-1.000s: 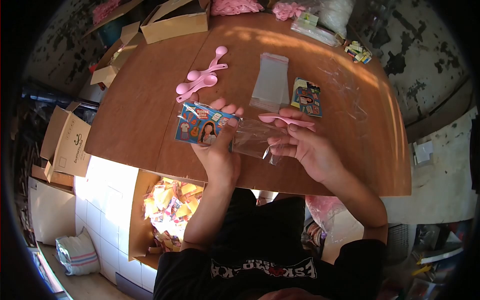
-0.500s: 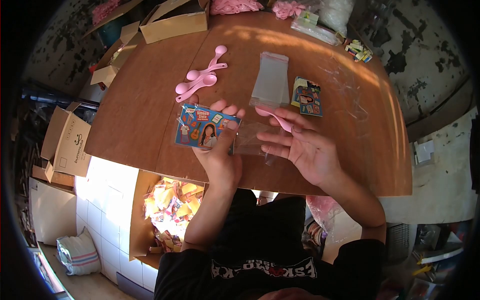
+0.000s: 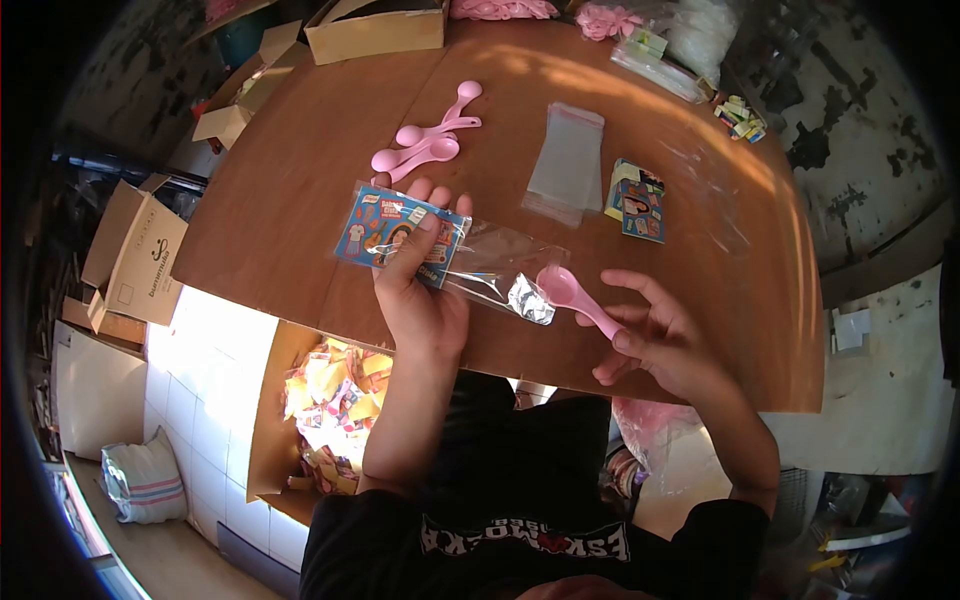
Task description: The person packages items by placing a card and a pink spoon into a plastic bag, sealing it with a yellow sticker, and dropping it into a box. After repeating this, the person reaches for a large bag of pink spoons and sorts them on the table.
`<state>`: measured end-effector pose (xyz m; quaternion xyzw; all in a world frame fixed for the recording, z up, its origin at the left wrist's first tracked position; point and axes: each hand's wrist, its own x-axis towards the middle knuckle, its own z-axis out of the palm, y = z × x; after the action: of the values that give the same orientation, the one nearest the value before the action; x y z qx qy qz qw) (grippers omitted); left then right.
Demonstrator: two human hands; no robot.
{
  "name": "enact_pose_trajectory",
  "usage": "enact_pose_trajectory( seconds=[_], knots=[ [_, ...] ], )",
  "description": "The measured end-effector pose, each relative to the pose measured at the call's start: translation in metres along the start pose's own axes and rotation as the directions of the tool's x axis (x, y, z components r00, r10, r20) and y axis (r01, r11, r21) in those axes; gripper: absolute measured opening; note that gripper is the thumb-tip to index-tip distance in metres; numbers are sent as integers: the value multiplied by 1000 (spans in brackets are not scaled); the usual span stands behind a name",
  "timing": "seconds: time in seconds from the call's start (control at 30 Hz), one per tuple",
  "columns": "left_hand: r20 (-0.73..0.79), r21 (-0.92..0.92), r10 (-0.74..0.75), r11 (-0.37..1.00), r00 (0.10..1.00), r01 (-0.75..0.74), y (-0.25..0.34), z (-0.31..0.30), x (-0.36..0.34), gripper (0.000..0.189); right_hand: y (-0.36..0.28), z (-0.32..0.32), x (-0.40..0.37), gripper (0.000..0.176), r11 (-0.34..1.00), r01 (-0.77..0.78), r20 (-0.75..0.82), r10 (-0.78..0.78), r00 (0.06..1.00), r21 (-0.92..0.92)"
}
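My left hand [image 3: 418,285] pinches a clear plastic bag [image 3: 505,255] with a blue printed card [image 3: 372,230] inside its left end. The bag stretches to the right, its open end near the spoon. Between thumb and fingers of my right hand [image 3: 655,340] is the handle of a pink measuring spoon [image 3: 565,288], its bowl at the bag's right end. Several more pink spoons [image 3: 425,152] lie beyond my left hand. A stack of clear bags [image 3: 566,165] rests on the table, with a small pile of printed cards [image 3: 637,205] to its right.
The brown wooden table [image 3: 300,230] has cardboard boxes [image 3: 375,35] at its far left edge. Pink items [image 3: 608,20] and plastic packs line the back. Small yellow-green packets [image 3: 740,120] lie back right. Below the front edge stands a box of filled packets [image 3: 335,400].
My right hand has moved right and nearer to me, turning the spoon so its bowl faces the bag. The bag is now stretched out to the right of my left hand.
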<state>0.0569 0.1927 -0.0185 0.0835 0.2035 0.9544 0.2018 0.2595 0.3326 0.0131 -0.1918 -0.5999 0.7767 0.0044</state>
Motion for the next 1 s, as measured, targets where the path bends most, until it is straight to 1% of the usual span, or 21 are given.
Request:
enact_pose_trajectory(
  seconds=[0.03,0.1,0.13,0.2,0.33,0.43,0.5,0.53,0.6,0.63,0.7,0.8,0.93,1.0],
  knots=[
    [-2,0,1,1000,1000,-1,0,0,0,54,1,-1,-2,57,1000,-2,2,2,1000,-1],
    [0,19,6,1000,1000,-6,-2,0,-1,56,3,-3,-7,55,997,5,27,-7,1000,80],
    [1,18,1,1000,1000,-1,-3,0,-2,56,3,-2,-7,55,997,5,22,-7,1000,82],
    [50,-14,-26,1000,998,26,-5,0,-4,63,-1,1,-7,57,998,16,34,-18,999,64],
    [83,15,-35,999,996,34,-11,1,-12,64,-10,10,-1,58,999,-29,12,29,1000,14],
    [120,33,-43,999,992,40,-13,4,-18,65,-10,12,7,63,1000,-15,55,15,998,12],
    [145,75,-44,997,989,33,-14,6,-20,64,-9,13,11,75,998,58,109,-59,992,11],
    [144,76,-44,997,989,33,-14,6,-20,64,-9,12,13,75,998,58,109,-59,992,12],
    [147,33,-56,998,988,51,-15,5,-19,66,-9,12,15,88,988,144,173,-150,973,47],
    [148,31,-54,998,988,50,-15,5,-17,66,-10,11,15,88,988,145,173,-151,973,45],
    [103,33,-108,994,989,105,-16,4,-16,67,-10,11,13,93,993,115,201,-120,972,36],
    [122,31,-149,989,981,146,-19,4,-20,68,-10,10,15,95,992,110,195,-120,974,57],
    [166,-8,-188,981,968,192,-27,5,-25,70,-10,13,17,88,988,129,213,-145,966,87],
    [165,-1,-216,976,962,219,-29,5,-28,70,-9,15,18,64,979,203,184,-203,962,15]
  ],
)
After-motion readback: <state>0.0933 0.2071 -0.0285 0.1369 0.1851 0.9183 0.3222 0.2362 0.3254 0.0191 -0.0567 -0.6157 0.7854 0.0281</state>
